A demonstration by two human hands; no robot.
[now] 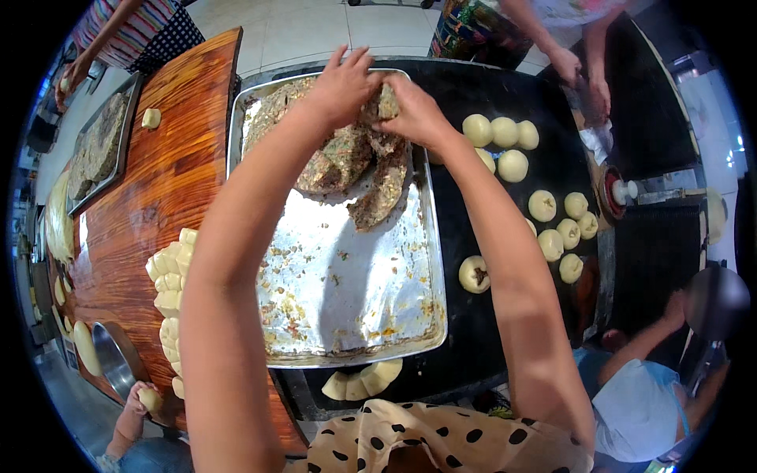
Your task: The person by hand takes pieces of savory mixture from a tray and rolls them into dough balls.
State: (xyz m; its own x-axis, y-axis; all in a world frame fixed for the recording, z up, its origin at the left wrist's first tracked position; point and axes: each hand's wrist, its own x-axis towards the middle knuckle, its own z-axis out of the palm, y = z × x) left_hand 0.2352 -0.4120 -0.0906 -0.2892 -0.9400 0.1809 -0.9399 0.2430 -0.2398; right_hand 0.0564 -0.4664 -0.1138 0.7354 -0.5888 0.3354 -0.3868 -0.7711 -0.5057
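A shallow metal tray (436, 284) lies in front of me with a big mound of coarse, speckled brownish filling (335, 162) at its far end. Over that end my left hand (344, 88) is bent around a clump, a couple of its fingers raised and apart. From the other side my right hand (415, 113) grips the same clump, thumb below and fingers above. A long strip of filling hangs down beneath the right hand onto the tray. My palms are hidden.
Round dough balls (512, 165) sit on the black tabletop to the right. Cut dough pieces (169, 276) lie on the wooden board (150, 197) at left, near a metal bowl (118, 359). Another filling tray (126, 130) is farther left. Several people work around the tables.
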